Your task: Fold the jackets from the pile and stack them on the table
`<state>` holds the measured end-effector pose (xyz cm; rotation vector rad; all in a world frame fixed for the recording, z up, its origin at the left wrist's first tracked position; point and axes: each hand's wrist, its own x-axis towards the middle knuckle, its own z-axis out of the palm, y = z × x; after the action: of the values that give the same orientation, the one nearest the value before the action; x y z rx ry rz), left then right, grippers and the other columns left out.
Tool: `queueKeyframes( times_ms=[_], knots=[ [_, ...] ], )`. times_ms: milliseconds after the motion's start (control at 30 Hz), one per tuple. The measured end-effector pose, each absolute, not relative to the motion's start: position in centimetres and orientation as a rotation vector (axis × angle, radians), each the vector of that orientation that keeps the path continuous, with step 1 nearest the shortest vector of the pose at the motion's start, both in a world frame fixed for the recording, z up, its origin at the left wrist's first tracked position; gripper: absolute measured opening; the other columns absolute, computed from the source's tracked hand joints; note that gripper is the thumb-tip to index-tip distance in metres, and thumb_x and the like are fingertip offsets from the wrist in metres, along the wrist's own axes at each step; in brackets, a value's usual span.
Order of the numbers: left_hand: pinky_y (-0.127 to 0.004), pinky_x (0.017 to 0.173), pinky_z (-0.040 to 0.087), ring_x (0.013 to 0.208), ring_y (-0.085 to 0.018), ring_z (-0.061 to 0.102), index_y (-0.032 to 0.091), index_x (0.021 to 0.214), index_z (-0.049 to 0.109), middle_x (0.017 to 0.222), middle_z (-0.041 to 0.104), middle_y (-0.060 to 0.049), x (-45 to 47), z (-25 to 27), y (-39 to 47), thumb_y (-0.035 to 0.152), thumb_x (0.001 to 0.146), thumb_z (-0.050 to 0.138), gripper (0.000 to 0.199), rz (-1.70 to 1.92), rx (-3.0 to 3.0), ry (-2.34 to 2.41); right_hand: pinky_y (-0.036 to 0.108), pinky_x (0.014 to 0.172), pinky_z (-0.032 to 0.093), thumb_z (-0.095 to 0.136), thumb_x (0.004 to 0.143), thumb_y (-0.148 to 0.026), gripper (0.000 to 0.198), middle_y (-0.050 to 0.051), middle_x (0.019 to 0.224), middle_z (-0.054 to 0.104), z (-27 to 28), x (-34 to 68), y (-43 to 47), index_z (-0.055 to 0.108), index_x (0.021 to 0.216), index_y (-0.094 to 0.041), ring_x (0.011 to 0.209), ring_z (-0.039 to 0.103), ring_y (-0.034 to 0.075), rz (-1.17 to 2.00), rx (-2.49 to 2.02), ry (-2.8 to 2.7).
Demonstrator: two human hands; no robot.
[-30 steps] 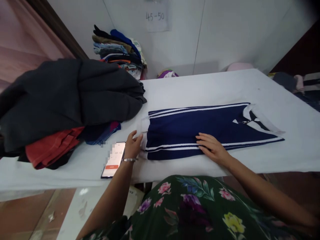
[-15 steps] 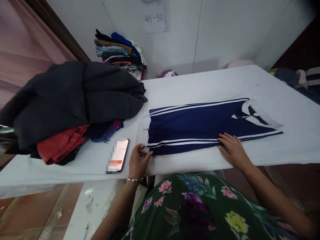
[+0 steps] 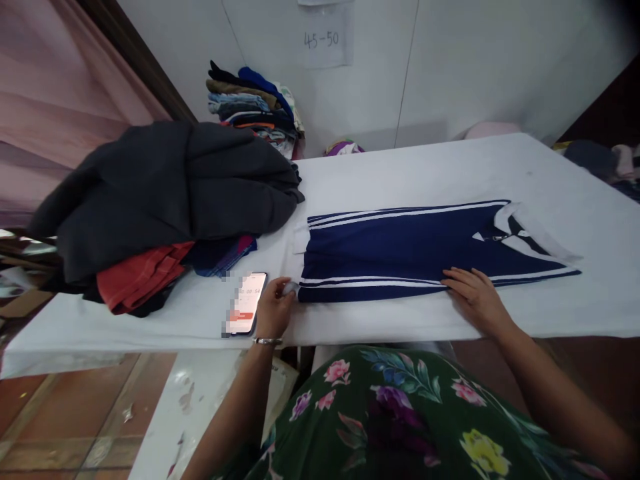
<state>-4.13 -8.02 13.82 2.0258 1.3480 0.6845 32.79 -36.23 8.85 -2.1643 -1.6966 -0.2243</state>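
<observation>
A navy shirt with white stripes and a white zip-neck collar lies folded lengthwise on the white table, its collar to the right. My left hand is closed at the near left corner, pinching a bit of white fabric that sticks out past the navy end. My right hand lies with fingers stretched out on the shirt's near edge, left of the collar. Another white piece shows at the far left end of the shirt.
Left of my left hand lies a phone with a lit screen. A dark grey garment covers a heap with red cloth at the left. Behind it stands a stack of folded clothes. A paper sign hangs on the wall.
My left hand has shifted slightly left off the navy corner, and the white fabric now shows pulled out in its fingers. The right hand stays on the near edge. The view has turned slightly.
</observation>
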Motion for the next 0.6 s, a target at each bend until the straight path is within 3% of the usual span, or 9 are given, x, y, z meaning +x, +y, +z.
queueKeyframes(
  times_ms=[133, 233, 300, 367, 433, 600],
  knots=[
    [-0.031, 0.066, 0.047, 0.067, -0.018, 0.056, 0.022, 0.101, 0.062, 0.071, 0.057, 0.001, -4.2, 14.2, -7.5, 0.027, 0.072, 0.054, 0.031, 0.364, 2.089, 1.415, 0.049, 0.101, 0.036, 0.04, 0.091, -0.03, 0.031, 0.006, 0.12, 0.065, 8.8, 32.9, -36.6, 0.068, 0.104, -0.027, 0.117, 0.056, 0.025, -0.207, -2.16, -1.665],
    [-0.037, 0.082, 0.048, 0.091, -0.024, 0.06, 0.019, 0.103, 0.062, 0.097, 0.062, -0.008, -3.9, 14.4, -8.3, 0.023, 0.073, 0.054, 0.032, 0.537, 2.316, 1.365, 0.051, 0.101, 0.035, 0.04, 0.091, -0.033, 0.032, 0.007, 0.121, 0.064, 8.7, 32.9, -36.8, 0.067, 0.106, -0.026, 0.117, 0.055, 0.027, -0.221, -2.148, -1.683],
    [-0.042, 0.096, 0.042, 0.114, -0.027, 0.052, 0.017, 0.111, 0.06, 0.122, 0.056, -0.013, -3.5, 14.5, -9.3, 0.019, 0.075, 0.054, 0.037, 0.721, 2.506, 1.219, 0.053, 0.102, 0.034, 0.041, 0.09, -0.035, 0.033, 0.009, 0.122, 0.063, 8.8, 32.5, -36.7, 0.065, 0.11, -0.024, 0.118, 0.054, 0.029, -0.244, -2.149, -1.697],
    [-0.045, 0.103, 0.035, 0.125, -0.027, 0.043, 0.02, 0.118, 0.057, 0.133, 0.051, -0.012, -2.8, 14.5, -10.3, 0.017, 0.078, 0.053, 0.04, 0.743, 2.659, 1.031, 0.055, 0.103, 0.032, 0.042, 0.088, -0.036, 0.036, 0.01, 0.127, 0.06, 9.2, 31.6, -36.0, 0.062, 0.116, -0.023, 0.121, 0.051, 0.031, -0.25, -2.131, -1.718],
    [-0.046, 0.103, 0.034, 0.125, -0.026, 0.043, 0.022, 0.119, 0.058, 0.131, 0.053, -0.01, -2.0, 14.4, -10.8, 0.017, 0.081, 0.053, 0.038, 0.657, 2.745, 0.903, 0.055, 0.105, 0.03, 0.044, 0.088, -0.035, 0.039, 0.01, 0.133, 0.055, 9.7, 30.1, -34.7, 0.057, 0.123, -0.024, 0.126, 0.047, 0.03, -0.212, -2.089, -1.769],
    [-0.045, 0.093, 0.038, 0.107, -0.025, 0.052, 0.022, 0.103, 0.066, 0.104, 0.064, -0.009, -0.7, 14.0, -10.2, 0.01, 0.08, 0.051, 0.03, 0.559, 2.779, 0.883, 0.052, 0.105, 0.034, 0.043, 0.089, -0.031, 0.043, 0.006, 0.136, 0.053, 9.8, 27.2, -31.8, 0.05, 0.131, -0.028, 0.128, 0.045, 0.025, -0.053, -1.981, -1.908]
  ],
)
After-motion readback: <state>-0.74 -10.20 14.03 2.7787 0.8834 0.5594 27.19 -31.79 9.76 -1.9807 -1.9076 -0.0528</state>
